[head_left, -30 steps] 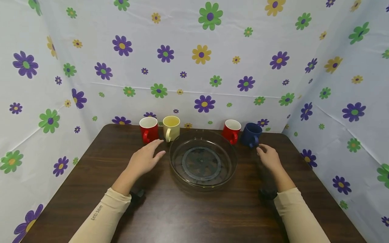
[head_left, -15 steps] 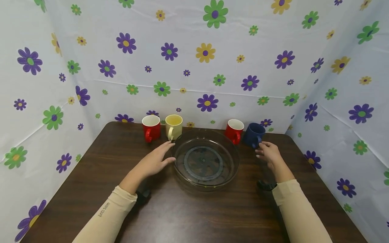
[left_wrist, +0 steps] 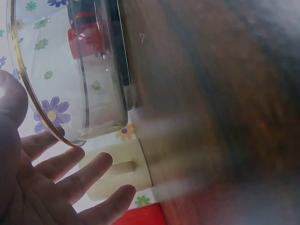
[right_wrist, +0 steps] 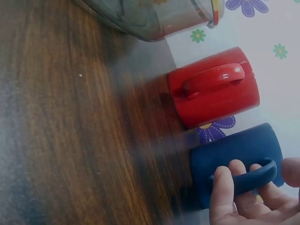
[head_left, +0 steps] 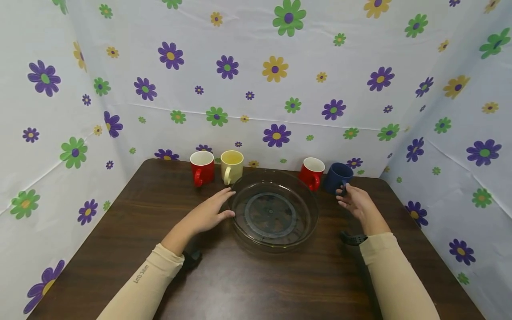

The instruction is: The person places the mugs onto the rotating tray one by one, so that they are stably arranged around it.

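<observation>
A clear, dark-tinted glass bowl (head_left: 276,242) stands on the brown table. My left hand (head_left: 210,215) is at the bowl's left rim, fingers spread and fairly straight; in the left wrist view the fingertips (left_wrist: 75,157) reach the rim's edge. Over on the right, my right hand (head_left: 357,202) holds the handle of a blue mug (head_left: 336,178). The right wrist view shows fingers (right_wrist: 222,187) curled at that handle and the thumb (right_wrist: 291,171) by its upper end. The mug stands upright on the table.
Beside the blue mug stands a red mug (head_left: 310,173), close behind the bowl's right side. A second red mug (head_left: 203,169) and a cream-yellow mug (head_left: 234,168) stand at the back left. A flower-printed white cloth (head_left: 240,53) hangs along the back and sides.
My left hand has moved right to the bowl's rim. My right hand has moved from just short of the blue mug onto its handle. The head view has shifted slightly.
</observation>
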The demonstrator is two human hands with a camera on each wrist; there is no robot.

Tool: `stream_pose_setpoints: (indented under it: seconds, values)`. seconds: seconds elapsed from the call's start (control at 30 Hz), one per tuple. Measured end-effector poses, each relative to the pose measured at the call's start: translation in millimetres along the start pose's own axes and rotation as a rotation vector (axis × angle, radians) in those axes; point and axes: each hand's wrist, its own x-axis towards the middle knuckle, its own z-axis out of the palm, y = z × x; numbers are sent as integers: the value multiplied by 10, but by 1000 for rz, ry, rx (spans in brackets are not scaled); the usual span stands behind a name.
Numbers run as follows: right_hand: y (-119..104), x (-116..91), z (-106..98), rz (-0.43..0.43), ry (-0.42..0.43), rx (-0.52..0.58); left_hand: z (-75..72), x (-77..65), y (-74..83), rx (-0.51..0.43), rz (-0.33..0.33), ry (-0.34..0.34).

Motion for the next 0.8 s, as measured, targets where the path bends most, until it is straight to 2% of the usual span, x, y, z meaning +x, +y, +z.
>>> stream_pose_setpoints:
  seconds: [0.37, 0.67, 0.8]
  values:
    - [-41, 68, 61, 84, 11, -79, -33, 4, 24, 8, -10, -14]
    - [-52, 124, 40, 102, 32, -68, -23, 17, 11, 8, -15, -25]
    - [-72, 125, 45, 82, 30, -48, -42, 35, 20, 0, -11, -25]
